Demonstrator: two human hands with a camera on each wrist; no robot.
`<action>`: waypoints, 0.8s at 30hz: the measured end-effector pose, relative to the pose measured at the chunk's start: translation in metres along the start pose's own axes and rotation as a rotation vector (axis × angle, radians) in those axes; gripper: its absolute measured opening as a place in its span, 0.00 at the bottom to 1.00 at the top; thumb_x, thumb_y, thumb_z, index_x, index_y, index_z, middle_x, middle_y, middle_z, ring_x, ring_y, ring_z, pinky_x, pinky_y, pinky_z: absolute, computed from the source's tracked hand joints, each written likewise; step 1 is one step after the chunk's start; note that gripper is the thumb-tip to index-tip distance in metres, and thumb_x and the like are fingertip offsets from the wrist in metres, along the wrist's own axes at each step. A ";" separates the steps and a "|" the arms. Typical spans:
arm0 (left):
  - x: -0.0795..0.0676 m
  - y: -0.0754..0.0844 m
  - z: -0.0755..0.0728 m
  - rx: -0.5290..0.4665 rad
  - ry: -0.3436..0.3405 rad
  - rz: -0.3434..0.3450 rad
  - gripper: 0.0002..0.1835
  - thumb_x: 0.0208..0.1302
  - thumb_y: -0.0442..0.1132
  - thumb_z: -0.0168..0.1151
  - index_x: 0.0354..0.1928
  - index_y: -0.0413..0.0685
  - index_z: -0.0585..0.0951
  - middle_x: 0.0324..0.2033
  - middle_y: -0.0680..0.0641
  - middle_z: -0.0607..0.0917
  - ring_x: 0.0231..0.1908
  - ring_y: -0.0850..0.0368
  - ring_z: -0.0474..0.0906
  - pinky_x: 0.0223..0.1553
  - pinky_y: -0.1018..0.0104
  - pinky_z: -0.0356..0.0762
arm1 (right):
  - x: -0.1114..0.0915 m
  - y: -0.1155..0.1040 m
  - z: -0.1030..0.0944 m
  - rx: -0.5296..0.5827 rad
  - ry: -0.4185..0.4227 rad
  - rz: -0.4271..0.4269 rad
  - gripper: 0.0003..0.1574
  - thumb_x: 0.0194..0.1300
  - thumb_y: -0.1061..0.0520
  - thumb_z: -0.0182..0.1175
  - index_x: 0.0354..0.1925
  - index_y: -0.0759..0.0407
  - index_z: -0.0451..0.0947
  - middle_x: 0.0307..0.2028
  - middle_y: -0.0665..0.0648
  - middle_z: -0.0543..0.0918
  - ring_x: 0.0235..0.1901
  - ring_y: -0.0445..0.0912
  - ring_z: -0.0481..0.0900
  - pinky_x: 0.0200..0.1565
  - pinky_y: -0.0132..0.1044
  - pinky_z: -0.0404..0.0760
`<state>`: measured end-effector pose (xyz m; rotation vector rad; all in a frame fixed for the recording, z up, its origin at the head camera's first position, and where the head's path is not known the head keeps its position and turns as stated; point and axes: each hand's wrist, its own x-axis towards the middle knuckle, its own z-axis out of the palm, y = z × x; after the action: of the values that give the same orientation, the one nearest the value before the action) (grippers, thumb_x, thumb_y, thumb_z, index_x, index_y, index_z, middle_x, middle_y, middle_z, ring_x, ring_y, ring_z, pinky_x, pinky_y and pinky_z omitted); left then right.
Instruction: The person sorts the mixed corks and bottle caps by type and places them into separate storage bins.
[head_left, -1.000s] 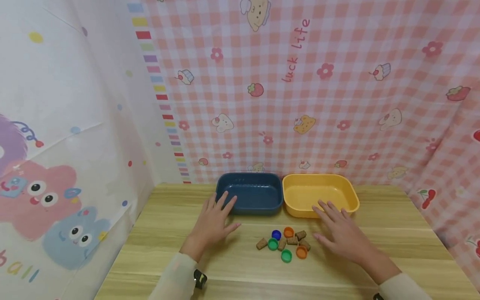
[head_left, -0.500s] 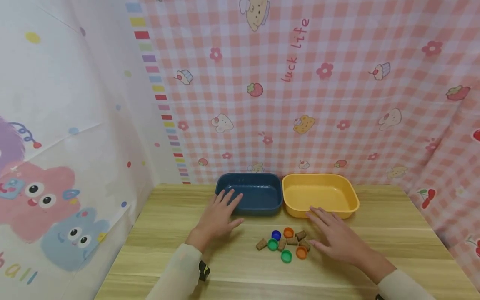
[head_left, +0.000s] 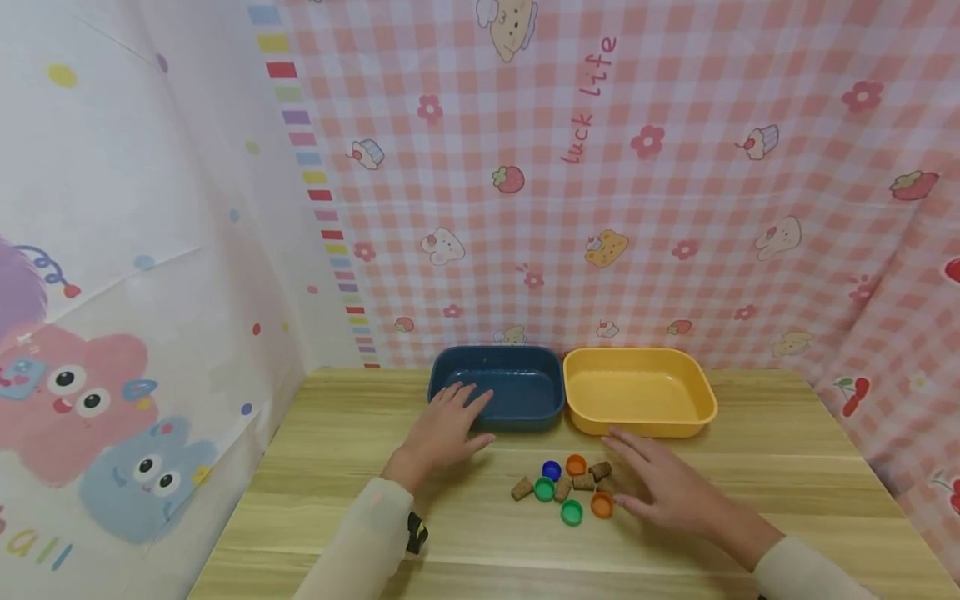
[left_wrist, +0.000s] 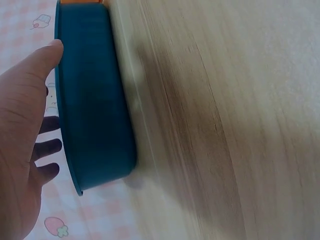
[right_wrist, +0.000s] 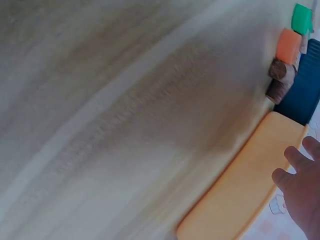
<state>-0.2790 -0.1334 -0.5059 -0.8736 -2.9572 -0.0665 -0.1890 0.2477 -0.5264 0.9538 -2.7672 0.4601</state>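
Note:
My left hand [head_left: 442, 429] hovers at the front left of the dark blue bin [head_left: 525, 422], fingers spread and holding nothing. In the left wrist view its thumb appears beside the bin's rim; contact cannot be told. My right hand [head_left: 667, 483] is just right of a small pile, fingers extended and holding nothing. The pile has a blue cap [head_left: 551, 471], an orange cap [head_left: 575, 465], another orange cap [head_left: 602, 504], a green cap [head_left: 544, 489], another green cap [head_left: 572, 512] and several corks [head_left: 583, 482]. One cork is partly hidden by the right fingers.
A yellow bin [head_left: 645, 392] stands right against the blue one at the table's back. Both bins sit on a wood-grain table [head_left: 487, 558]. A pink checked cloth [head_left: 555, 217] hangs behind, and a white patterned cloth [head_left: 187, 333] hangs at the left.
My right hand has come left and nearer to me, from the yellow bin's front toward the pile. The left hand has shifted a little right. Caps, corks and bins stay in place.

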 end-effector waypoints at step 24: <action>0.002 -0.010 0.014 0.141 0.327 0.171 0.09 0.71 0.43 0.67 0.48 0.48 0.86 0.39 0.47 0.83 0.39 0.50 0.78 0.38 0.59 0.77 | -0.005 0.000 0.022 0.085 -0.016 0.068 0.49 0.61 0.42 0.74 0.74 0.55 0.69 0.72 0.60 0.71 0.70 0.58 0.72 0.66 0.59 0.73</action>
<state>-0.2863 -0.1397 -0.5200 -0.9859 -2.5434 0.0073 -0.1868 0.2430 -0.5482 0.8879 -2.8219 0.5877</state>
